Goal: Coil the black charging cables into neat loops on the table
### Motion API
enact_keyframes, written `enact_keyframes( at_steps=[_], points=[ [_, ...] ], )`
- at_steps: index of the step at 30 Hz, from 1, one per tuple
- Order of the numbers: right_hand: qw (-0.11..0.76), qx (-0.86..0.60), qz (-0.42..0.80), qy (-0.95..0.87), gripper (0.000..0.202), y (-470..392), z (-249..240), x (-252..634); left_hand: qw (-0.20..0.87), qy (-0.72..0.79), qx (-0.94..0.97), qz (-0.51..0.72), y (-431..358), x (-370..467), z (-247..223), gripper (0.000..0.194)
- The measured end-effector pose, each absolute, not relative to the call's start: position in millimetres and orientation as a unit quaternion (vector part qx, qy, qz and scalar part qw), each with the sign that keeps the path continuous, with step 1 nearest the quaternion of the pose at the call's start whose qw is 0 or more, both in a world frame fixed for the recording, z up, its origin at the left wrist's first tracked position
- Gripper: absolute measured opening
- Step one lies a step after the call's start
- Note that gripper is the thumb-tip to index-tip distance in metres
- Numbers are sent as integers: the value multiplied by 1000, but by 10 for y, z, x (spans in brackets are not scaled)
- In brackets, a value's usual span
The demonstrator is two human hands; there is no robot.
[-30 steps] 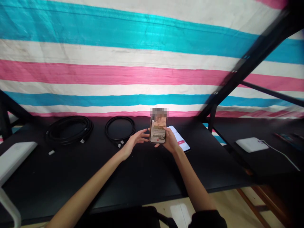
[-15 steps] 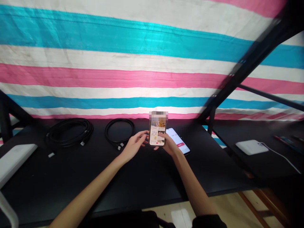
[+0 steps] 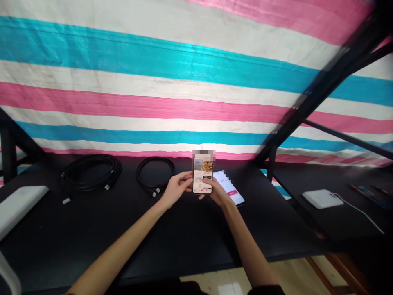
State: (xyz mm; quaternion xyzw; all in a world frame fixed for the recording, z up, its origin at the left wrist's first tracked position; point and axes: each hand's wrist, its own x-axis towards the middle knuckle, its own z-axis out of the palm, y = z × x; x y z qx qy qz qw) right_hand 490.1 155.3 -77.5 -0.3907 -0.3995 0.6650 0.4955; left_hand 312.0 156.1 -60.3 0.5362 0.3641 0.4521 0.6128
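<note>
A phone with a lit screen of small pictures and text (image 3: 199,174) is held upright above the black table. My right hand (image 3: 217,191) grips its right side and lower part, the thumb over the screen. At the phone's left edge, my left hand (image 3: 178,186) closes on it with thumb and fingers. A second phone (image 3: 231,192) lies on the table just right of my right hand, its screen lit white with a red button; my right hand hides part of it.
Two coiled black cables, a larger one (image 3: 89,189) and a smaller one (image 3: 138,180), lie left of my hands. A white device (image 3: 21,205) is at far left. Another white device with a cord (image 3: 321,199) rests at right, beyond a black frame bar (image 3: 294,123).
My left hand has closed onto the phone's left edge, where its fingers were looser before. The view has tilted slightly, so the phone and table appear a little lower.
</note>
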Motion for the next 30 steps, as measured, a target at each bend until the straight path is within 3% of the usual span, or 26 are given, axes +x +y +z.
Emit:
enact_keyframes(
  at_steps=[30],
  points=[
    [494, -374, 665, -417, 30, 1521, -808, 4850, 654, 338, 548, 397, 1537, 3100, -584, 45]
  ],
)
